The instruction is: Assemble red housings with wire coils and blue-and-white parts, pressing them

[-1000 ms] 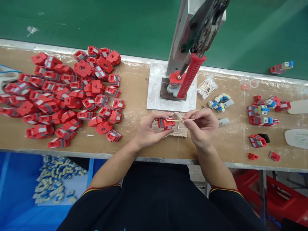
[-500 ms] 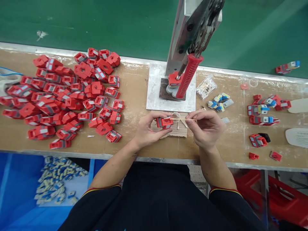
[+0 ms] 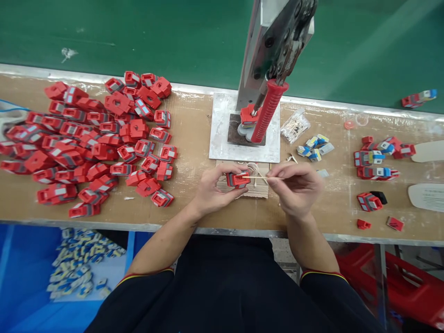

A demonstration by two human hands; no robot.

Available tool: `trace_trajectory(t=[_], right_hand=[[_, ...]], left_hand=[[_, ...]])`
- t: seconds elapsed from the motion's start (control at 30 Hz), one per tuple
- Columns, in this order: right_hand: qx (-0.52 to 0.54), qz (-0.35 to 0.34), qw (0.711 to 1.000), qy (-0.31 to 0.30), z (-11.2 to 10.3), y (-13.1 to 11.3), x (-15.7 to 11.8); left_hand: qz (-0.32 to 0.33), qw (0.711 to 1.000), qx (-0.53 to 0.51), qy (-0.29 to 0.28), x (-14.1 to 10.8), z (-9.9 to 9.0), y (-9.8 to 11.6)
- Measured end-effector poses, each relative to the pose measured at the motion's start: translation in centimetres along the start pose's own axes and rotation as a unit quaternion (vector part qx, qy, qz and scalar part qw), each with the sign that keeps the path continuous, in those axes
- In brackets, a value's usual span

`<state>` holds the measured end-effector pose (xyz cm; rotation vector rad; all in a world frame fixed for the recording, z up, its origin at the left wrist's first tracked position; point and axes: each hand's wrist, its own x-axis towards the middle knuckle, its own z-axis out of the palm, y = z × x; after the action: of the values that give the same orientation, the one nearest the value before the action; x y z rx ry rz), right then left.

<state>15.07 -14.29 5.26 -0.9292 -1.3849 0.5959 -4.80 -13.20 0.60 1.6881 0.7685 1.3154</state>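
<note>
Between thumb and fingers, my left hand [image 3: 215,188] holds a red and grey toy part [image 3: 237,179], its hollow facing up. My right hand [image 3: 296,187] pinches a thin wooden stick [image 3: 258,177], whose far end reaches the hollow of that part. Beneath the hands lies a piece of corrugated cardboard [image 3: 258,192] with a small clear round dish and cotton swabs on it. Just behind stands a hand press with a red handle [image 3: 269,111]; a red part [image 3: 248,115] sits under its plunger.
Many red parts [image 3: 104,151] are heaped at the left. A bag of swabs [image 3: 294,126] and blue-yellow pieces [image 3: 315,147] lie right of the press's metal plate [image 3: 218,148]. Farther right are assembled toys [image 3: 376,173]. A blue bin [image 3: 24,273] with small pieces is below left.
The stick's tip has moved from the edge of the red part into its hollow. The toy part is tilted slightly differently in my left hand. The whole view has shifted a little.
</note>
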Motion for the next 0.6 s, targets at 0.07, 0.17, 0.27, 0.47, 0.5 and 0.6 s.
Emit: trace_trajectory(t=[0.07,0.17,0.27,0.47,0.5,0.6], right_hand=[[-0.007,0.004,1.000,0.020,-1.4,0.2,0.3],[-0.054,0.021,0.997,-0.043,-3.1,0.8,0.8],[-0.139,0.042,0.976,-0.160,-3.6,1.5,0.9],[-0.226,0.048,0.940,-0.250,-2.8,2.8,0.8],[-0.221,0.047,0.943,-0.245,-2.8,2.8,0.8],[-0.188,0.054,0.963,-0.185,-2.9,2.6,0.8]], left_hand=[[-0.010,1.000,-0.003,0.007,-0.1,-0.1,-0.2],[-0.019,0.999,-0.011,0.028,-0.2,-0.3,-0.5],[-0.035,0.998,-0.016,0.049,-0.2,-0.4,-0.6],[-0.044,0.998,-0.009,0.053,-0.2,-0.5,-0.5],[-0.040,0.998,-0.008,0.053,-0.1,-0.5,-0.5],[-0.024,0.998,0.003,0.056,0.0,-0.5,-0.3]])
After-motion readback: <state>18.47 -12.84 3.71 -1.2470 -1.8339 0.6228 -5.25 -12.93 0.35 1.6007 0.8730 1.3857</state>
